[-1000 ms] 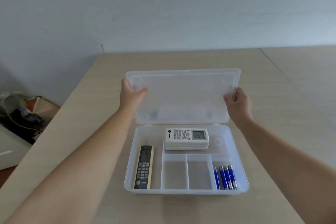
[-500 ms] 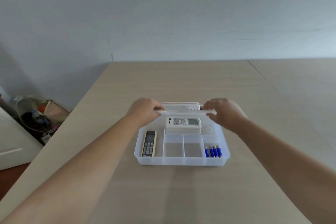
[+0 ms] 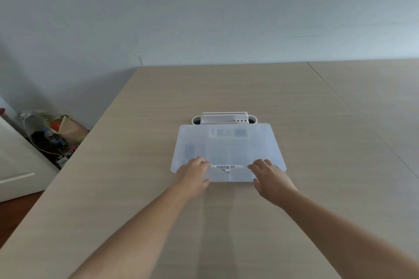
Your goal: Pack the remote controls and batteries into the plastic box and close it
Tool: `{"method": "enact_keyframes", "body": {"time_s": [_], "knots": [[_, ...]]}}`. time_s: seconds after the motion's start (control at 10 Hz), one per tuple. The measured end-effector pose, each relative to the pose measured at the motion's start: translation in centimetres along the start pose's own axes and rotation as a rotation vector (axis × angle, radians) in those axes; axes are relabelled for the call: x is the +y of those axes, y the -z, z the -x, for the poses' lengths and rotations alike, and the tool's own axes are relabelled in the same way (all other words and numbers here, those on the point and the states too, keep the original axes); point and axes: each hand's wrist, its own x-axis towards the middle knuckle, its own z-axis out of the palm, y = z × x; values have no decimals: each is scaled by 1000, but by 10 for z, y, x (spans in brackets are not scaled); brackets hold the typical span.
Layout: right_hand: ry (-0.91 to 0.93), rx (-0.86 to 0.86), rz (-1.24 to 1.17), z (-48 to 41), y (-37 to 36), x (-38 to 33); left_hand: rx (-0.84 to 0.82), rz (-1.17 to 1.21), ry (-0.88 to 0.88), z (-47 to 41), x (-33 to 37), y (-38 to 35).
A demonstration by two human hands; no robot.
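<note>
The translucent plastic box [image 3: 229, 149] lies on the wooden table with its lid down over it. Through the lid the white remote [image 3: 229, 132] shows faintly at the back and the dark remote [image 3: 190, 149] at the left; the batteries are not discernible. My left hand [image 3: 195, 174] rests on the lid's front left edge, fingers on top and thumb at the front. My right hand [image 3: 268, 175] rests on the front right edge the same way. A barcode label [image 3: 223, 167] sits between the two hands.
A white holder-like object [image 3: 224, 118] stands just behind the box. The table's left edge drops to a floor with bags and cables [image 3: 52, 136] and a white cabinet [image 3: 15, 165]. A seam in the table [image 3: 362, 124] runs along the right.
The lid has swung from upright down over the box, and both hands came with it from the back to the front edge. The view also pulled back from the box.
</note>
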Motion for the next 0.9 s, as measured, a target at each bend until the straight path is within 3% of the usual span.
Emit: {"method": "enact_keyframes", "body": {"time_s": [0.3,0.5,0.6,0.7,0.8,0.9], "knots": [[-70,-64,33,32,-25,-16,-90,-54,36,30,6,-39],[-69,-131,100,18,-3,-14,-92,-115,38,16,10,-11],[-87,-167,-21,15,10,-13,-112,-75,38,16,9,-5],[-130,64,-327,27,42,-15,-55,39,30,32,7,-2],[-49,535,-696,63,102,-30,51,322,76,77,-3,-10],[221,830,-950,109,163,-15,151,316,199,136,-17,-36]]}}
